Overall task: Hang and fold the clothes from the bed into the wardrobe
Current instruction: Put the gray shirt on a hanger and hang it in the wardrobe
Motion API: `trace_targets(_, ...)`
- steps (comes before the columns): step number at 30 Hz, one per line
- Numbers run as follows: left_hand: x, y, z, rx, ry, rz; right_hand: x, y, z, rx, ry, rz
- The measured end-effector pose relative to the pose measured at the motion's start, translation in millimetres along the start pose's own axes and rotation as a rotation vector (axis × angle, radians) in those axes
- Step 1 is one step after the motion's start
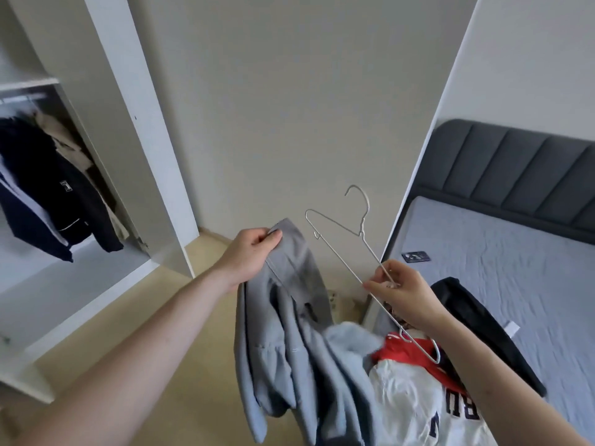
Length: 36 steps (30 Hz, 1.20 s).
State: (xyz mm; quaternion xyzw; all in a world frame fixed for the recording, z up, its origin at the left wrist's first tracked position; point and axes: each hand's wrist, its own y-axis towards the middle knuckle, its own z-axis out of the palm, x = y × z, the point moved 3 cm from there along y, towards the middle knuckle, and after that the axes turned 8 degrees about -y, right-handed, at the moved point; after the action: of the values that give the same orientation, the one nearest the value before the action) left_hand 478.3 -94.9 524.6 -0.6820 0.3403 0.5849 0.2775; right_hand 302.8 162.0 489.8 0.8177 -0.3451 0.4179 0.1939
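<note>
Dark block letters are seen on the white shirt point(418, 403) lying below the right hand's fingers point(376, 286); "BU" can be made out, upside down and cut off. A small white emblem on the black jacket point(69, 188) cannot be read.

Wardrobe point(96, 175) left, bed point(502, 268) right.
</note>
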Motion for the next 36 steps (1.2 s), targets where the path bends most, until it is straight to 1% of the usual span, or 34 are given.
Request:
trace_targets(2,-2,7,-4,-0.031,0.164,0.053,7,-6,-9,-0.009,-0.031,-0.041)
trace_targets(4,-4,15,-13,-0.074,0.269,0.1,10,-12,-19,-0.001,-0.075,-0.077)
trace_targets(8,-6,31,-37,-0.162,0.416,0.111,14,-26,-35,0.059,-0.089,-0.119)
trace_targets(11,-9,40,-53,-0.222,0.49,0.104,19,-35,-41,0.069,-0.134,-0.148)
trace_targets(15,-20,52,-70,-0.286,0.524,0.097,27,-41,-43,0.017,-0.148,-0.148)
trace_targets(20,-49,64,-82,-0.351,0.536,0.117,33,-42,-46,-0.011,-0.117,-0.149)
trace_targets(25,-75,66,-80,-0.318,0.565,0.169,40,-37,-44,-0.007,-0.137,-0.195)
trace_targets(29,-96,66,-72,-0.295,0.517,0.23,45,-31,-32,-0.009,-0.163,-0.234)
trace_targets(36,-129,60,-58,-0.267,0.429,0.338,43,-20,-9,-0.088,-0.125,-0.172)
